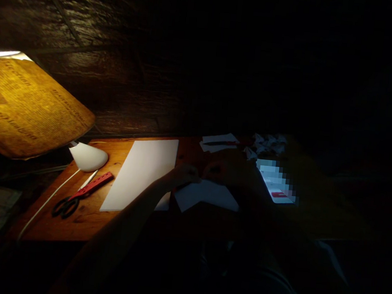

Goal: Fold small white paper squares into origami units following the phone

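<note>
The scene is very dark, lit by one lamp at the left. My left hand (pixel 184 173) and my right hand (pixel 221 170) meet at the top edge of a small white folded paper (pixel 205 195) on a wooden table (pixel 81 221). Both hands pinch or press that paper; the fingers are hard to make out in the shadow. A large white sheet (pixel 143 172) lies flat just left of my left forearm.
A lamp with a paper-covered shade (pixel 26 107) and white base (pixel 87 156) stands at the left. A red ruler (pixel 95 184), black-handled scissors (pixel 67 205) and a white cable (pixel 47 202) lie beside it. A lit phone screen (pixel 275 182), paper scraps (pixel 217 142) and crumpled paper (pixel 269 144) sit farther back.
</note>
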### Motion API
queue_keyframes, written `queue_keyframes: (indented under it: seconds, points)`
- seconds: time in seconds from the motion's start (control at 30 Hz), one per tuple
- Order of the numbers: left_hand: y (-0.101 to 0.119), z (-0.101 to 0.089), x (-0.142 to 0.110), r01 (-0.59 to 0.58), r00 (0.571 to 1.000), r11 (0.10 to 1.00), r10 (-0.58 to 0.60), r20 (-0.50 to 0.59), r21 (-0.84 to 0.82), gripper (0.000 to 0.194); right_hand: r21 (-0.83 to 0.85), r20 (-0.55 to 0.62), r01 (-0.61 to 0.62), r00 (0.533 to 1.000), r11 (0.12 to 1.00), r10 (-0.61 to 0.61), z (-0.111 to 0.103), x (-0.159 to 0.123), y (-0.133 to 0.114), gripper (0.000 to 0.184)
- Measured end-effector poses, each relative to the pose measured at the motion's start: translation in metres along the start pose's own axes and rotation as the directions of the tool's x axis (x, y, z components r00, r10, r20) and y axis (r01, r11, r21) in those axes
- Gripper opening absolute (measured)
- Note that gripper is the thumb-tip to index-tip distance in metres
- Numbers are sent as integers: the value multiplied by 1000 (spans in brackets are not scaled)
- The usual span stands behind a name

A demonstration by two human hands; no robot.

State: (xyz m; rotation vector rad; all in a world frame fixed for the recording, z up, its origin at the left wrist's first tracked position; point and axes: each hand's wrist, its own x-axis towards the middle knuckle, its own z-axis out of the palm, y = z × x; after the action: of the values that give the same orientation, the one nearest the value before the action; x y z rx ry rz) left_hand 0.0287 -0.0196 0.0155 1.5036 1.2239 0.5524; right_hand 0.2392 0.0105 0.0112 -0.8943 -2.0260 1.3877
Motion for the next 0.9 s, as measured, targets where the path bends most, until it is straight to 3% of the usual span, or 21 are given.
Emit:
queue_keyframes:
  seconds: [0.17, 0.27, 0.4, 0.67, 0.9]
  points:
    - [2, 0, 1, -49, 998, 999, 49, -39, 2, 28, -41, -56, -20, 998, 999, 17, -1, -1, -5, 24]
    - [7, -4, 1, -58, 995, 997, 54, -88, -42, 35, -85, -218, 15, 975, 996, -33, -10, -3, -8, 21]
    - [13, -12, -1, -99, 982, 992, 84, -170, -79, 30, -112, -411, -23, 911, 993, -25, -19, -4, -6, 28]
    - [9, -20, 1, -162, 912, 934, 18, -409, -320, 37, 180, -526, -44, 840, 983, 134, -16, -3, -9, 43]
    - [16, -18, -2, -206, 883, 864, -38, -468, -460, 45, 275, -573, 61, 811, 960, 113, -19, 3, 0, 47]
